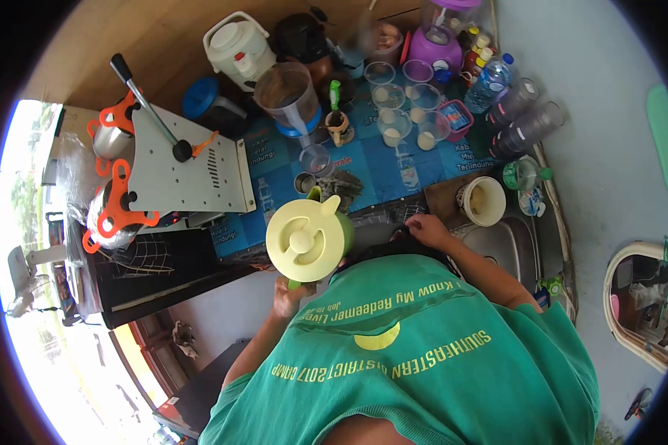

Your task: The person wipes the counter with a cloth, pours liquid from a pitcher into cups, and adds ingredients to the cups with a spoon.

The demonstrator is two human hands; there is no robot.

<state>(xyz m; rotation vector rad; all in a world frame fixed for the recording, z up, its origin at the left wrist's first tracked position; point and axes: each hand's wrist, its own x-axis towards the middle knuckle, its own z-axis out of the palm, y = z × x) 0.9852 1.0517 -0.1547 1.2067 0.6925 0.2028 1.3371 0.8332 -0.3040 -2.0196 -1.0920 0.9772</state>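
My left hand (289,298) is wrapped round the handle of a green pitcher (346,236). Its pale yellow lid (300,241) faces up and the spout points to the upper right. Close to my waist, by the counter's front edge, my right hand (428,231) has its fingers curled together; what they hold, if anything, I cannot make out. Beyond the pitcher, a grey cloth (341,190) lies on the blue counter cover (378,174) beside a small metal cup (304,182). Farther back stand several clear plastic cups (425,96) with pale contents at the bottom.
A sealing machine (189,167) with a lever fills the left side. A white thermos (237,48), a tall clear container (283,93) and a purple blender (434,55) stand at the back. To the right are a white tub (483,201) and a metal sink (516,245).
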